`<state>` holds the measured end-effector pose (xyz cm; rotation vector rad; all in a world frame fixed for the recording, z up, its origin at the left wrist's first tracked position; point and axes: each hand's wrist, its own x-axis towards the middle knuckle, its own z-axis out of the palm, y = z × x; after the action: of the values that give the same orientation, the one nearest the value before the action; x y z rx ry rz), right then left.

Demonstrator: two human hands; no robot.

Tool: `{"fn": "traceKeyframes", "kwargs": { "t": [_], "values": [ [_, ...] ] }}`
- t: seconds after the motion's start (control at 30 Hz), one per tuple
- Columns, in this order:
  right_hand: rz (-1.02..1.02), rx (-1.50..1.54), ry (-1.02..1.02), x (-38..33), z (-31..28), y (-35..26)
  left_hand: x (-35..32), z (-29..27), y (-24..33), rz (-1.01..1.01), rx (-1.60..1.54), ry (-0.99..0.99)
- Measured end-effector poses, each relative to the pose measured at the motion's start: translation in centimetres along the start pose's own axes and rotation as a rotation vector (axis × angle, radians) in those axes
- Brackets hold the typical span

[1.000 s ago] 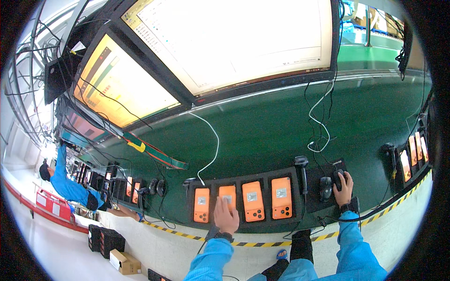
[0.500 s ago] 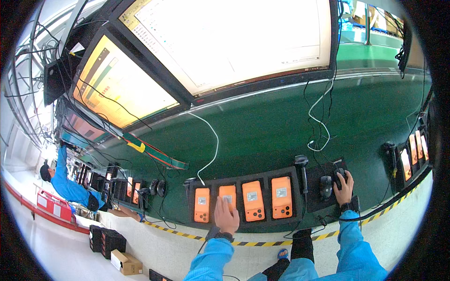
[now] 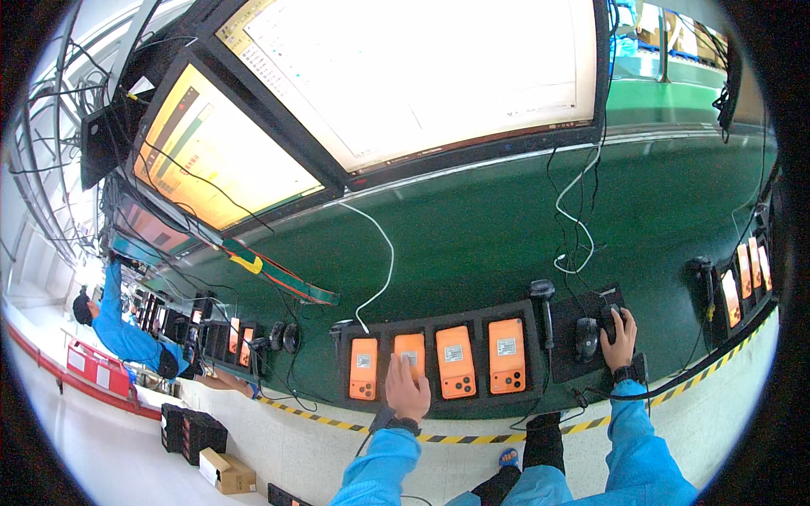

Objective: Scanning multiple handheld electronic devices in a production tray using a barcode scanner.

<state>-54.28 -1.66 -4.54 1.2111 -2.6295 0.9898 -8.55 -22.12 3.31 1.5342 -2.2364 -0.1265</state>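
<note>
A black tray lies on the bench in front of me, with several orange phones in its slots, camera side up, each bearing a white label. My left hand rests flat, fingers stretched, over the lower part of the second phone from the left and hides its camera. To its right lies another orange phone. My right hand is curled over a dark computer mouse on a black mat. Beside it, a second black mouse lies untouched. Each wrist wears a dark band.
Two lit monitors stand behind the green bench. A handheld scanner stands between tray and mat. White cables trail over the bench. More phones lie at far right. At left, a person in blue leans toward the bench.
My right hand has barely shifted on the mouse. My left hand stays on the same phone, and the tray has not moved.
</note>
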Motion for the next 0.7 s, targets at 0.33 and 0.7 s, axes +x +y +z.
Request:
{"fn": "traceKeyframes", "kwargs": {
  "t": [0.33,0.7],
  "values": [
    [-0.03,-0.016,-0.008,0.52,-0.48,-0.48,-0.01,-0.31,0.01,0.019,0.001,-0.021],
    [0.034,-0.017,-0.013,0.49,-0.2,-0.29,0.03,-0.07,-0.09,0.001,0.001,-0.016]
  ]
}}
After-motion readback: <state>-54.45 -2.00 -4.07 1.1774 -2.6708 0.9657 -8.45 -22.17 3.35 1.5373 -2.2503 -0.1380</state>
